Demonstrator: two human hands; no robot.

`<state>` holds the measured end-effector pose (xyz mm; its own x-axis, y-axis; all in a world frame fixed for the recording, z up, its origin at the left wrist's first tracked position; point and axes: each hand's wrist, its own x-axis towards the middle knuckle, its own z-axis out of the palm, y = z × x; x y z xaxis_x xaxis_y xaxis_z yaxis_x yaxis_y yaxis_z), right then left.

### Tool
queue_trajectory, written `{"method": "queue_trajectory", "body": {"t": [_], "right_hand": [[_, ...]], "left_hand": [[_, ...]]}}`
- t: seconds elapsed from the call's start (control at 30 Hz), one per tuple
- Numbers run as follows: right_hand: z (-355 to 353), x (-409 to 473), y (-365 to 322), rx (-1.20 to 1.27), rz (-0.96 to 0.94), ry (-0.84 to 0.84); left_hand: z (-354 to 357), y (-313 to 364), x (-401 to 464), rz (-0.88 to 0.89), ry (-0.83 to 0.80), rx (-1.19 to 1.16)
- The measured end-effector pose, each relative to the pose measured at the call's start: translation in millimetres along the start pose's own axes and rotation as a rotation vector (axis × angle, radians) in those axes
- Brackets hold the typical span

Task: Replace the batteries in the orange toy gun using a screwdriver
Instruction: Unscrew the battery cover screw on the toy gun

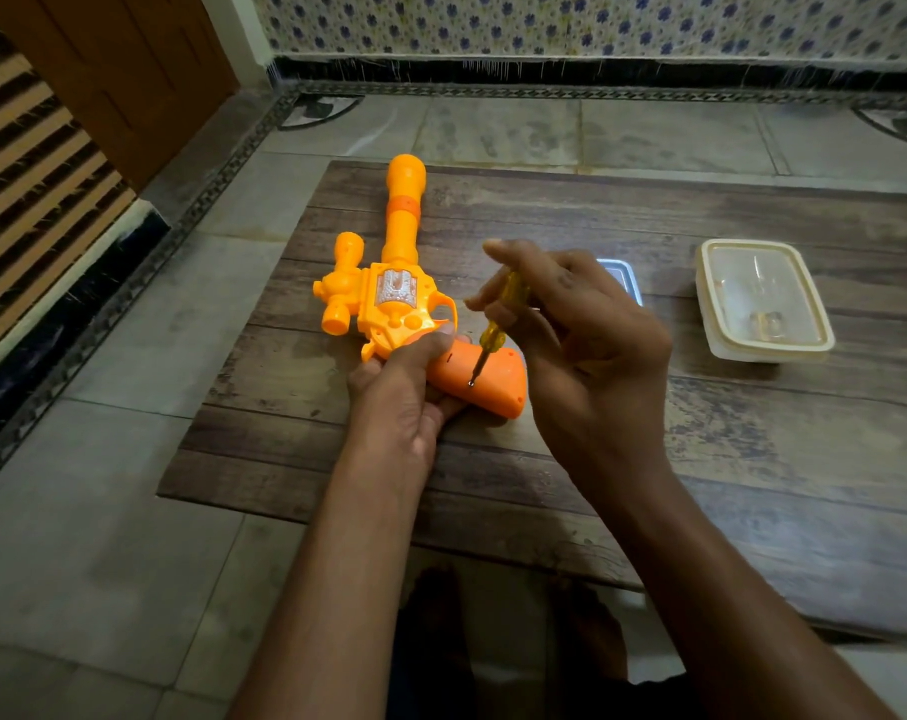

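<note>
The orange toy gun (pixel 394 283) lies on its side on a low wooden table (pixel 752 439), barrel pointing away from me. My left hand (pixel 404 392) grips it where the body meets the darker orange handle (pixel 488 379). My right hand (pixel 576 335) pinches a small screwdriver (pixel 498 324) with a translucent yellow handle. Its metal tip stands in a screw hole on the gun's handle, and the shaft leans toward my right hand.
A cream plastic box with a clear lid (pixel 763 298) sits on the table to the right. A small metal tray (pixel 623 278) is partly hidden behind my right hand. Tiled floor surrounds the table, and a wall runs along the far side.
</note>
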<state>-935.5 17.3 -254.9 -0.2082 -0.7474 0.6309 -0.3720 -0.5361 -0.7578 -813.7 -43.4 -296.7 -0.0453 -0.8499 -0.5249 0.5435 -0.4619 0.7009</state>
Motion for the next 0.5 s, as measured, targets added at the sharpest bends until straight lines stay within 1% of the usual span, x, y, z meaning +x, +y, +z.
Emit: {"method": "queue_trajectory", "body": {"t": [0.13, 0.23, 0.33, 0.5], "right_hand": [[0.9, -3.2, -0.5, 0.03, 0.024, -0.031], [2.7, -2.4, -1.8, -0.023, 0.004, -0.007], [1.8, -0.6, -0.7, -0.079, -0.014, 0.02], [-1.5, -1.3, -1.2, -0.033, 0.013, -0.004]], "left_hand": [[1.0, 0.3, -0.3, -0.008, 0.004, 0.007], [1.4, 1.6, -0.3, -0.003, 0.032, 0.019], [0.6, 1.3, -1.5, 0.001, 0.015, 0.004], [0.7, 0.9, -1.6, 0.004, 0.001, 0.007]]}}
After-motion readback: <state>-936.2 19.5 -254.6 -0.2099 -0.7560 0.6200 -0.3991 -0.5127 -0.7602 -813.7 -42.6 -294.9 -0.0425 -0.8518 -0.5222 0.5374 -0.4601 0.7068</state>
